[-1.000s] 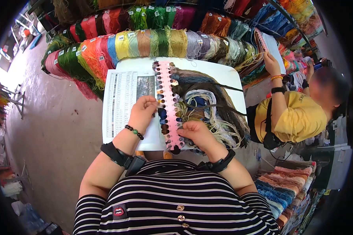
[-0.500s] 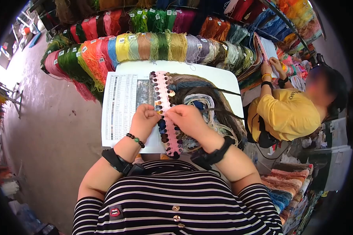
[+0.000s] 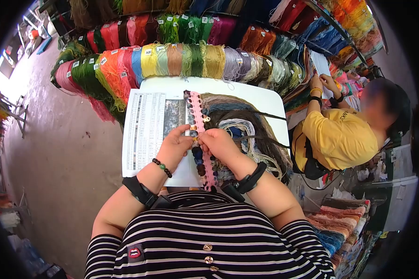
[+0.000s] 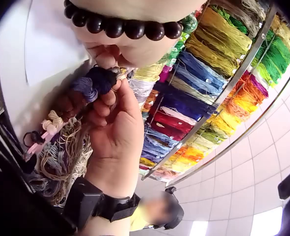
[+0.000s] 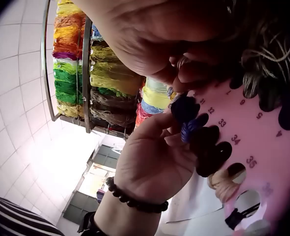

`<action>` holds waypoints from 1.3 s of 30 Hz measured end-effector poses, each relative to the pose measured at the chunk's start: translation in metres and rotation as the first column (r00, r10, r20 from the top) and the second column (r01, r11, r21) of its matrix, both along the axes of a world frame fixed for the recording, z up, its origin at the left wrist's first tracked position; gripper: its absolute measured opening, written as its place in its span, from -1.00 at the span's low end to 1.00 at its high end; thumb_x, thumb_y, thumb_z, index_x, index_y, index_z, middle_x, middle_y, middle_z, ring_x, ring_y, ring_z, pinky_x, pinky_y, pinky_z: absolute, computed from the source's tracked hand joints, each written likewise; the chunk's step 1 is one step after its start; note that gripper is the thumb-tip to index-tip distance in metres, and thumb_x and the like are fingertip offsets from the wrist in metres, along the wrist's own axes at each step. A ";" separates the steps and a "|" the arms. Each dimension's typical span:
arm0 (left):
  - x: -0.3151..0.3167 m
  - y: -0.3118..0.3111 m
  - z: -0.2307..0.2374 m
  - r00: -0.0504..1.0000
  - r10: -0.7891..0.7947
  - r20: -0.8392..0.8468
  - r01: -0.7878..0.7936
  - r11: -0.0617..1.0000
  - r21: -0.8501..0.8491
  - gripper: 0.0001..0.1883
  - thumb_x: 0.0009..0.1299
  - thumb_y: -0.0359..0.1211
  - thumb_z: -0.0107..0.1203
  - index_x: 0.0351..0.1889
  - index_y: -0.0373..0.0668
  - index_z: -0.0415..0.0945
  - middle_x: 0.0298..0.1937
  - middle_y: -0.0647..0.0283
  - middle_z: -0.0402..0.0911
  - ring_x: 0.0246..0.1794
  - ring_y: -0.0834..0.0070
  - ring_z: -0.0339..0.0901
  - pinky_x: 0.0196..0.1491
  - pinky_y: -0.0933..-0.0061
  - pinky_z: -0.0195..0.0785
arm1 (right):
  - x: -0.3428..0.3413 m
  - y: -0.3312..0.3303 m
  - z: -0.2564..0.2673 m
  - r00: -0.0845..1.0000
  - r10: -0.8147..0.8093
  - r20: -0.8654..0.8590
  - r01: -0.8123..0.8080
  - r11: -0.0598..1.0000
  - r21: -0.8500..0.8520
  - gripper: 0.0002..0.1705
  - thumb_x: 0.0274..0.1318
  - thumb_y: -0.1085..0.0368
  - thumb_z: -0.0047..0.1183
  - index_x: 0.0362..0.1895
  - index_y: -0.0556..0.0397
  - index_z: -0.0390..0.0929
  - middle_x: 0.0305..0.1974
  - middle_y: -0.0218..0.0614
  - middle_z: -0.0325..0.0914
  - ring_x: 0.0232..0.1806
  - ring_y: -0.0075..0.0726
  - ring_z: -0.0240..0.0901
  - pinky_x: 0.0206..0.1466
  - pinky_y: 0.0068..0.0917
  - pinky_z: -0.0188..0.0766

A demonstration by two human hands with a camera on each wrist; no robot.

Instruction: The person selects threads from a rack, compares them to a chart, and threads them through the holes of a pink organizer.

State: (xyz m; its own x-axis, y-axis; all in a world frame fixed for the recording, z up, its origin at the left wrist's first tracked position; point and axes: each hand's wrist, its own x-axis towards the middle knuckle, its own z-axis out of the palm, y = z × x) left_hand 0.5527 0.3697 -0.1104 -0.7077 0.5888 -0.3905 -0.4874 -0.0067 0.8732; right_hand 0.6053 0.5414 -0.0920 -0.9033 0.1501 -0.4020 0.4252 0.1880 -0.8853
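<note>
A pink numbered card [image 3: 195,103] with holes along both edges, threads looped through them, lies over a printed sheet [image 3: 144,125]. At its left edge the left hand [image 3: 173,146] pinches a thread loop, seen also in the right wrist view, where that hand [image 5: 154,157] is beside dark blue thread [image 5: 185,108]. The right hand [image 3: 220,145] lies across the card's middle, thumb and fingertips pinching thread; in the left wrist view this hand [image 4: 116,132] meets the left fingers by the dark blue thread [image 4: 101,79]. Long dark and pale strands [image 3: 246,111] spread right of the card.
A white board [image 3: 265,95] lies under the papers. Racks of coloured thread hanks [image 3: 174,60] stand along its far side. At the right is a person in a yellow shirt [image 3: 342,139], hands at another card; more hanks [image 3: 335,223] are piled at the lower right.
The right hand has moved from the card's lower right edge up and left to meet the left hand. The card's lower end has shifted down slightly. The person in yellow has brought both hands together.
</note>
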 end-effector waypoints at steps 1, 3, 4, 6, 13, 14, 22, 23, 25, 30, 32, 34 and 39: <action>-0.001 0.000 -0.001 1.000 -0.010 -0.007 0.010 1.000 -0.004 -0.36 0.32 -0.56 0.04 0.38 -0.33 0.08 -0.27 0.34 0.54 -0.42 0.72 0.36 -0.41 0.71 0.23 | 0.000 0.000 0.000 1.000 -0.003 0.002 0.003 1.000 -0.004 -0.65 0.19 0.17 0.00 -0.51 0.19 0.57 -0.65 -0.37 0.51 -0.63 -0.51 0.40 -0.54 -0.52 0.30; -0.004 0.001 -0.005 0.999 -0.029 -0.019 0.028 1.000 -0.013 -0.32 0.30 -0.59 0.05 0.40 -0.33 0.05 -0.21 0.30 0.57 -0.39 0.71 0.40 -0.40 0.70 0.26 | 0.001 0.000 -0.003 1.000 -0.011 -0.004 0.011 1.000 -0.025 -0.65 0.19 0.16 0.00 -0.51 0.18 0.57 -0.65 -0.38 0.50 -0.64 -0.51 0.40 -0.55 -0.52 0.29; -0.005 0.004 -0.011 0.999 -0.001 -0.032 0.002 0.999 0.046 -0.31 0.30 -0.61 0.04 0.40 -0.34 0.05 -0.17 0.26 0.58 -0.39 0.69 0.42 -0.39 0.68 0.28 | 0.002 0.000 -0.005 1.000 -0.015 -0.013 0.015 0.999 -0.041 -0.65 0.20 0.17 0.00 -0.51 0.18 0.57 -0.65 -0.38 0.49 -0.64 -0.51 0.39 -0.56 -0.53 0.29; -0.006 0.010 -0.020 0.997 0.057 -0.053 -0.047 0.985 0.163 -0.30 0.29 -0.63 0.03 0.41 -0.35 0.03 -0.09 0.20 0.60 -0.38 0.66 0.46 -0.37 0.65 0.33 | 0.002 0.000 -0.005 1.000 -0.026 -0.002 0.026 0.996 -0.088 -0.67 0.21 0.18 -0.01 -0.50 0.14 0.55 -0.65 -0.41 0.46 -0.64 -0.54 0.35 -0.56 -0.57 0.25; -0.012 0.013 -0.005 0.790 -0.152 -0.594 -0.068 0.941 -0.332 -0.36 0.22 -0.57 0.09 0.32 -0.34 0.22 -0.31 0.14 0.66 -0.38 0.47 0.59 -0.28 0.49 0.44 | 0.004 0.005 -0.006 0.998 -0.057 0.016 0.059 0.974 -0.219 -0.69 0.25 0.19 -0.01 -0.47 0.14 0.53 -0.63 -0.42 0.43 -0.66 -0.55 0.31 -0.59 -0.59 0.24; -0.009 0.015 -0.004 0.785 -0.125 -0.607 -0.111 0.935 -0.336 -0.37 0.21 -0.56 0.10 0.30 -0.34 0.25 -0.35 0.14 0.65 -0.41 0.47 0.58 -0.29 0.48 0.44 | 0.004 0.006 -0.010 0.998 -0.064 -0.008 0.061 0.977 -0.205 -0.67 0.25 0.18 -0.01 -0.47 0.17 0.53 -0.64 -0.39 0.44 -0.67 -0.52 0.33 -0.60 -0.56 0.26; -0.007 0.008 -0.007 0.978 0.029 -0.205 -0.066 0.982 -0.178 -0.42 0.32 -0.52 0.08 0.32 -0.30 0.22 -0.39 0.30 0.62 -0.45 0.67 0.49 -0.41 0.64 0.35 | 0.003 0.006 -0.010 0.998 -0.064 0.004 0.063 0.973 -0.223 -0.66 0.26 0.17 -0.02 -0.46 0.16 0.54 -0.61 -0.39 0.46 -0.62 -0.54 0.35 -0.57 -0.56 0.28; -0.005 0.007 -0.008 0.990 0.049 -0.131 -0.067 0.989 -0.133 -0.42 0.33 -0.51 0.08 0.34 -0.30 0.20 -0.36 0.32 0.62 -0.44 0.70 0.47 -0.42 0.67 0.33 | 0.003 0.006 -0.010 0.998 -0.063 0.005 0.063 0.970 -0.233 -0.66 0.26 0.17 -0.02 -0.46 0.17 0.54 -0.60 -0.39 0.46 -0.61 -0.54 0.35 -0.56 -0.56 0.28; -0.002 0.004 -0.007 0.997 0.057 -0.060 -0.062 0.995 -0.077 -0.41 0.36 -0.51 0.06 0.36 -0.29 0.17 -0.32 0.34 0.62 -0.43 0.73 0.45 -0.43 0.71 0.31 | 0.003 0.005 -0.008 0.998 -0.064 -0.010 0.060 0.971 -0.230 -0.66 0.26 0.17 -0.02 -0.47 0.17 0.54 -0.61 -0.39 0.46 -0.62 -0.53 0.35 -0.57 -0.55 0.29; -0.003 0.001 -0.006 0.996 -0.007 -0.088 0.004 0.999 -0.042 -0.34 0.36 -0.53 0.05 0.42 -0.28 0.07 -0.27 0.33 0.61 -0.43 0.74 0.41 -0.43 0.72 0.28 | -0.001 0.005 -0.006 0.999 -0.042 0.010 0.043 0.983 -0.176 -0.66 0.24 0.17 0.00 -0.49 0.17 0.53 -0.63 -0.38 0.46 -0.66 -0.53 0.34 -0.61 -0.54 0.28; -0.005 0.001 -0.006 0.996 -0.018 -0.091 0.015 0.999 -0.034 -0.32 0.36 -0.54 0.05 0.44 -0.29 0.03 -0.30 0.35 0.60 -0.44 0.75 0.39 -0.44 0.73 0.26 | -0.003 0.004 -0.007 0.998 -0.042 0.037 0.048 0.982 -0.185 -0.66 0.24 0.18 0.00 -0.50 0.16 0.53 -0.64 -0.38 0.46 -0.67 -0.52 0.34 -0.62 -0.54 0.28; -0.004 0.001 -0.006 0.997 -0.009 -0.081 0.009 1.000 0.004 -0.30 0.35 -0.56 0.05 0.44 -0.29 0.01 -0.32 0.37 0.58 -0.45 0.75 0.37 -0.45 0.73 0.25 | -0.002 0.004 -0.005 0.998 -0.047 0.042 0.054 0.981 -0.187 -0.66 0.23 0.17 0.00 -0.50 0.16 0.53 -0.64 -0.38 0.47 -0.67 -0.52 0.34 -0.61 -0.54 0.29; -0.004 0.003 -0.012 0.995 0.013 -0.095 -0.008 0.999 0.050 -0.27 0.33 -0.58 0.05 0.45 -0.28 -0.01 -0.34 0.38 0.57 -0.46 0.76 0.37 -0.47 0.72 0.22 | -0.002 0.003 -0.005 1.000 -0.015 0.001 0.015 0.997 -0.076 -0.66 0.19 0.18 -0.01 -0.52 0.17 0.54 -0.64 -0.34 0.51 -0.66 -0.48 0.41 -0.58 -0.51 0.34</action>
State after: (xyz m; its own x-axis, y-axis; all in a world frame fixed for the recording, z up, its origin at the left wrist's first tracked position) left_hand 0.5488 0.3723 -0.1221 -0.7466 0.5981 -0.2912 -0.4013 -0.0558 0.9143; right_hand 0.6030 0.5445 -0.0975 -0.9008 0.1323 -0.4135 0.4283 0.1140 -0.8964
